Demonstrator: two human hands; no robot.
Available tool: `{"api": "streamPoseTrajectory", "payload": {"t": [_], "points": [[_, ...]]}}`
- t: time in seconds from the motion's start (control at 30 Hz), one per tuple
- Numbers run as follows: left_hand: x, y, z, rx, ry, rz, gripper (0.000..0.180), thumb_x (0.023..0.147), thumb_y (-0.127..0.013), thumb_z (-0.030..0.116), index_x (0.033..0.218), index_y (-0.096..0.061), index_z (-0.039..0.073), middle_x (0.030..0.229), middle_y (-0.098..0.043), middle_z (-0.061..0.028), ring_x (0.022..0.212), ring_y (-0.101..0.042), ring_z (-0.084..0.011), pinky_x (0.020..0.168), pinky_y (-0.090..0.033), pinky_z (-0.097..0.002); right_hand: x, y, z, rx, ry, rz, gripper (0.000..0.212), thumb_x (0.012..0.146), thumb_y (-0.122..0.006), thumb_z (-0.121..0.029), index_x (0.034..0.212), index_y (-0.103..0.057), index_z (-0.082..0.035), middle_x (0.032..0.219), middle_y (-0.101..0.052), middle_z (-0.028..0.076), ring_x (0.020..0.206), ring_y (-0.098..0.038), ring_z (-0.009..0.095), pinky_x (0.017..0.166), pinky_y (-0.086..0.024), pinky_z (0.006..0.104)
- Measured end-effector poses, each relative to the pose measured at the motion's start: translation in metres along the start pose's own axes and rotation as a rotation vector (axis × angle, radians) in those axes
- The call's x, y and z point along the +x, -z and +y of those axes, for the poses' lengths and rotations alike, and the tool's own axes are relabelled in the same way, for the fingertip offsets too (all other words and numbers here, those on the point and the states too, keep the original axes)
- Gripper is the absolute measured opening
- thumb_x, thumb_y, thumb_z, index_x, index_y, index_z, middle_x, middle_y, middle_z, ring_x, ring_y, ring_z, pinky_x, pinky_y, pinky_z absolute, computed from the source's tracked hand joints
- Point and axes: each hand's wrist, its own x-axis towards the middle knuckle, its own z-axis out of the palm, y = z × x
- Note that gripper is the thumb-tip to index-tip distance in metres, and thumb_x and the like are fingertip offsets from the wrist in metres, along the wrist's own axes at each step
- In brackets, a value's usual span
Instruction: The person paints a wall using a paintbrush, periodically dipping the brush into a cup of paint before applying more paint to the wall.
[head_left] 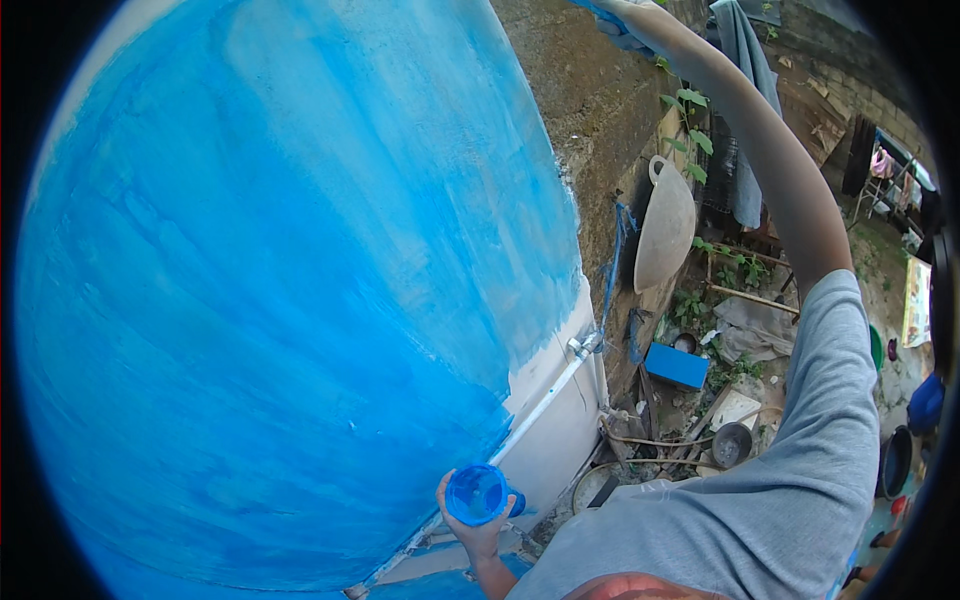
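Blue cup: here it is, low and just right of centre, up close to the painted wall, a round blue cup with its wide mouth turned up to the camera.
Cup's inside: deep blue around the wall of it, a paler, cloudy blue patch at the bottom; whether that is liquid, I can't tell.
Cup's side: a darker blue piece juts out on the right, handle-like.
Left hand: the left hand grips the cup from below, fingers curled round its left side.
Right hand: way up at the top edge, arm stretched long, the right hand is partly cut off; blue shows at it, but open or closed, I can't tell.
Wall's coat: streaky, bright blue in the middle, thinner and greyer toward the upper right, ragged at its edge.
White pipe: a slanting pipe runs beside that ragged edge.
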Motion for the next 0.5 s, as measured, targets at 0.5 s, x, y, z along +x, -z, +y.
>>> {"api": "streamPoseTrajectory", "payload": {"t": [0.5], "points": [[-0.007,0.012,-0.002,-0.013,-0.016,0.041,0.094,0.047,-0.09,0.01,0.128,-0.041,0.007,0.109,-0.055,-0.0076,0.101,-0.057,-0.0209,0.089,-0.05,-0.0362,0.045,0.008,-0.021,-0.093,0.028,0.198,0.058,0.092,-0.045,-0.056,0.1,-0.065,-0.002,0.09,-0.067,0.01,0.076,-0.064,0.024,0.069,-0.049,0.0409]]}}
